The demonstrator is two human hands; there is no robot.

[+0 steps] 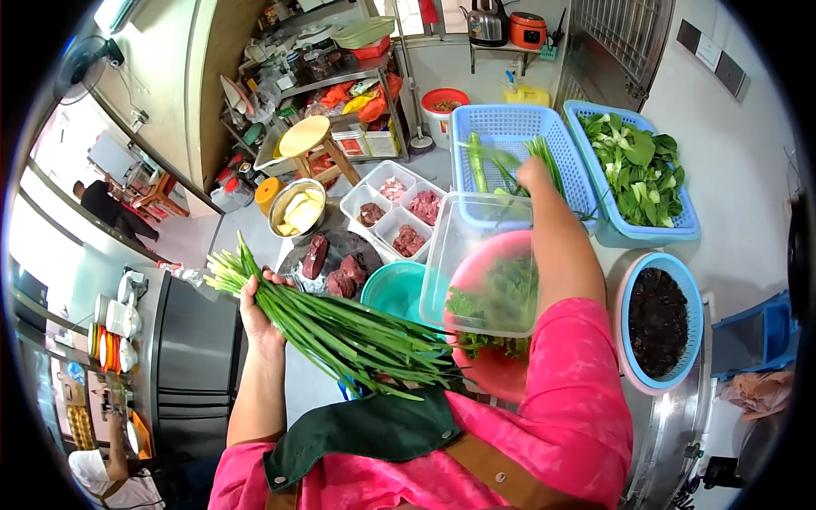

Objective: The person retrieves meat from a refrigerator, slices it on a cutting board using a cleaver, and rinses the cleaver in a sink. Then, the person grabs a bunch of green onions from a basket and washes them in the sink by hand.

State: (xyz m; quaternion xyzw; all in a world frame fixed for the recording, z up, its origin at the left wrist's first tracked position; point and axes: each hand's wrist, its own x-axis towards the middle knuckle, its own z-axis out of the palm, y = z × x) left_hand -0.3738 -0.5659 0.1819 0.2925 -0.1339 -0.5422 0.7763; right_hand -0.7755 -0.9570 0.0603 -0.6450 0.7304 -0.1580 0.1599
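Note:
My left hand (263, 313) is closed around a thick bunch of garlic chives (348, 331). Their pale stem ends point up to the left, and the long green leaves hang to the right across my front. My right hand (534, 175) reaches into a blue plastic basket (501, 119), its fingers curled and partly hidden. Against that hand lie more green chives (546, 161), and a pale green stalk (478, 166) rests to its left. Below my right forearm, a clear plastic lid or tub (463, 280) stands over leafy greens (501, 297) in a pink basin (489, 374).
Around the work area are a compartmented tray (382, 223) of cut meat, dark meat pieces (347, 276) on a round board, a teal basin (395, 285) and a bowl of pale slices (299, 212). A basket of leafy greens (633, 161) and a basin of black food (656, 323) stand right.

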